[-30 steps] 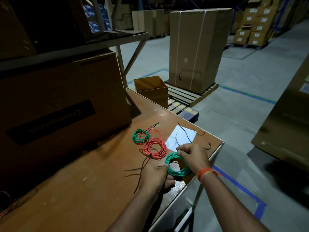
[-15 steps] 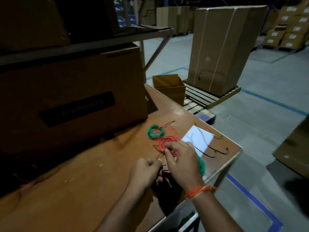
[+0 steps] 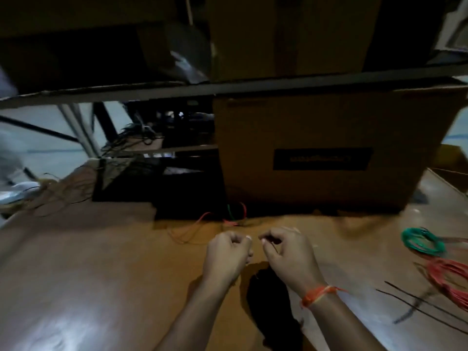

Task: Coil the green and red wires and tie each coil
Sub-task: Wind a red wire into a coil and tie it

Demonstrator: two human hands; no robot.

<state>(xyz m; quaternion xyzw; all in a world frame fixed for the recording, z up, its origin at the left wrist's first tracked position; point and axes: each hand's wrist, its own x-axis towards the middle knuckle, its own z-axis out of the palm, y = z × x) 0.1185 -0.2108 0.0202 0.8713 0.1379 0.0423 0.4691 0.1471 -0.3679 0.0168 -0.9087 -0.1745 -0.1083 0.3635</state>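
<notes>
Brown bench (image 3: 106,274), smooth top, filling the lower half of the frame.
Left hand (image 3: 228,254): centre, fingers curled, thumb meeting forefinger; what it pinches cannot be told.
Right hand (image 3: 288,254): just beside the left, apart from it, fingers curled, a thin dark strand at thumb and forefinger; the frame is too blurred to confirm the grip. Orange thread band (image 3: 317,295) on its wrist.
Green coil (image 3: 423,241): right edge, lying on the bench.
Red coil (image 3: 450,279): lower right, just below the green one.
Loose red wire (image 3: 200,221): centre, above the hands.
Cardboard box (image 3: 324,153): upper right, standing on the bench behind the hands.
</notes>
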